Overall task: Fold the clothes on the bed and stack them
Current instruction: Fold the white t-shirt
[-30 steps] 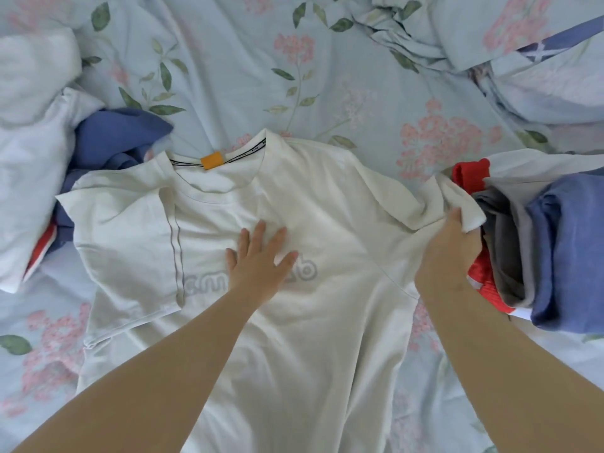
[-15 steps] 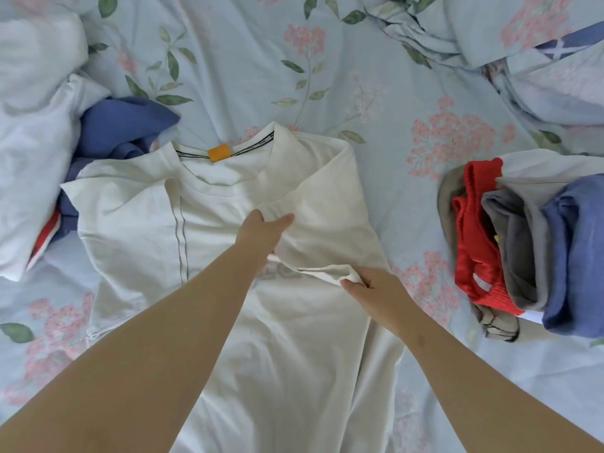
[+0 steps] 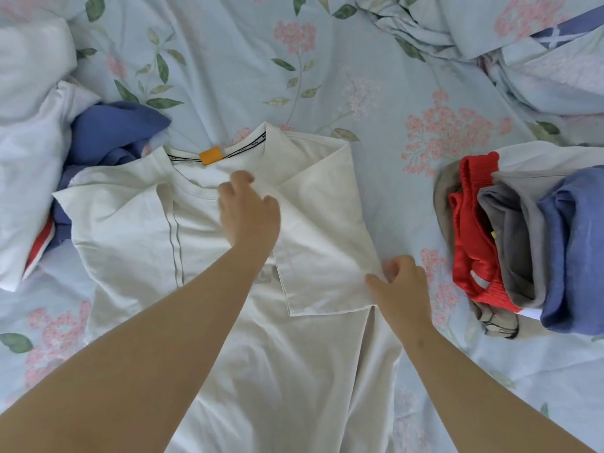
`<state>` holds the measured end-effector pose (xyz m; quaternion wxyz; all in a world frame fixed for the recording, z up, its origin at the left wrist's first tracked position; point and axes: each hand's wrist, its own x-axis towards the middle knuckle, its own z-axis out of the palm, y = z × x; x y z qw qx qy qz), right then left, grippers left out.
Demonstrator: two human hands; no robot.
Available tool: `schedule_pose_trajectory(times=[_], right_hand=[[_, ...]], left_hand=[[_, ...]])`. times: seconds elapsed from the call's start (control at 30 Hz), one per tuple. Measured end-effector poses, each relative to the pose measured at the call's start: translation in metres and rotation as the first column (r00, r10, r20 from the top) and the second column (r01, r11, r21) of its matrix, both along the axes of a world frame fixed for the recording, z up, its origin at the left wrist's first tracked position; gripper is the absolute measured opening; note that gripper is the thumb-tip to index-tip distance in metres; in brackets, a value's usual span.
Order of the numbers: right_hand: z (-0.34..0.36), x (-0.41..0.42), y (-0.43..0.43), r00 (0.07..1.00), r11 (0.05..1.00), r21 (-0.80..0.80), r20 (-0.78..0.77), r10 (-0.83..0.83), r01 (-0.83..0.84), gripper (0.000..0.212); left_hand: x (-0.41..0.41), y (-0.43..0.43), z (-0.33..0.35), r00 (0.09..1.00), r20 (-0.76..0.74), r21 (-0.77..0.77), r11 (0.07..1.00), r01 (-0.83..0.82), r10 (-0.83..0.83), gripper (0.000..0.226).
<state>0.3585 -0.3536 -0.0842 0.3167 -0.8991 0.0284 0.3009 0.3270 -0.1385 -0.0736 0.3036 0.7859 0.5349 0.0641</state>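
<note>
A white T-shirt (image 3: pixel 228 338) lies face up on the floral bed sheet (image 3: pixel 376 76), collar with an orange tag (image 3: pixel 210 155) at the far end. Its right sleeve and side are folded inward over the chest. My left hand (image 3: pixel 248 214) rests on the chest just below the collar, fingers loosely bent, at the inner edge of the folded part. My right hand (image 3: pixel 400 286) is at the fold's right edge, thumb on top of the fabric and fingers curled at the crease, pinching it. To the right sits a stack of folded clothes (image 3: pixel 510 243): red, grey and blue.
Unfolded clothes lie at the left: a blue garment (image 3: pixel 111 132) and white ones (image 3: pixel 29 148) with a red stripe. A bunched duvet (image 3: pixel 523 44) fills the far right corner.
My right hand carried the sleeve inward over the chest, laid it flat, then moved back to the fold's right edge. My left hand slid up toward the collar.
</note>
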Motion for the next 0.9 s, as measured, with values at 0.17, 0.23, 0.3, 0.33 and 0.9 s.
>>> schedule_pose_trajectory(times=[0.17,0.23,0.3,0.33,0.9], right_hand=[[-0.012,0.008,-0.013,0.964,0.99,0.136,-0.267,-0.009,0.047,0.031],[-0.017,0.014,-0.018,0.951,0.981,0.186,-0.311,-0.002,0.063,0.021],[-0.023,0.021,-0.021,0.943,0.975,0.21,-0.333,0.002,0.072,0.022],[-0.025,0.023,-0.022,0.941,0.976,0.209,-0.337,0.007,0.068,0.022],[-0.026,0.025,-0.024,0.886,0.941,0.312,-0.463,0.031,0.13,0.026]], left_hand=[[0.052,-0.012,0.0,0.948,0.0,-0.266,0.914,0.306,-0.317,0.045],[0.072,-0.012,-0.007,0.963,0.023,-0.412,0.875,0.254,-0.269,0.048],[0.09,-0.014,-0.015,0.976,0.039,-0.517,0.831,0.203,-0.214,0.032],[0.098,-0.015,-0.016,0.982,0.051,-0.552,0.815,0.179,-0.181,0.016],[0.089,-0.079,-0.04,0.739,-0.293,-0.122,0.79,0.601,-0.607,0.054]])
